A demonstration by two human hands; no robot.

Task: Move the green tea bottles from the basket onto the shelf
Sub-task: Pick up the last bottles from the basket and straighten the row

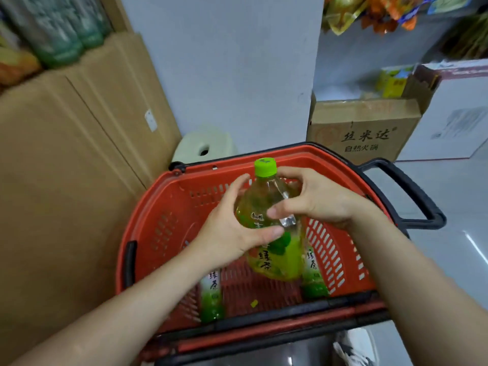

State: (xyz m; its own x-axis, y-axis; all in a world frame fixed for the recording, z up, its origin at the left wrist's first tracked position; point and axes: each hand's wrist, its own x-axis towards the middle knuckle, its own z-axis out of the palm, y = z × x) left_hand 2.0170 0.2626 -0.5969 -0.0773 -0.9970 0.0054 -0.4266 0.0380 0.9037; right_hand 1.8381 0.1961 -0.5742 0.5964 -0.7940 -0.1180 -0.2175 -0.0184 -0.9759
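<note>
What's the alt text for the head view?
Two bare hands, left hand and right hand, hold a green-capped plastic green tea bottle above a red plastic shopping basket. Two more green tea bottles lie inside it, with brown cardboard boxes alongside.

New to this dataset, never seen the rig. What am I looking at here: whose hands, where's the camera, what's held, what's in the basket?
There is no robot: a person works bare-handed, and the single picture comes from a wide-angle camera on their head, looking forward and down. The left hand and right hand together hold one green tea bottle with a green cap above a red basket on the floor. Two more bottles stay inside: one at the near left, one at the near right. Cardboard boxes stand around.
</note>
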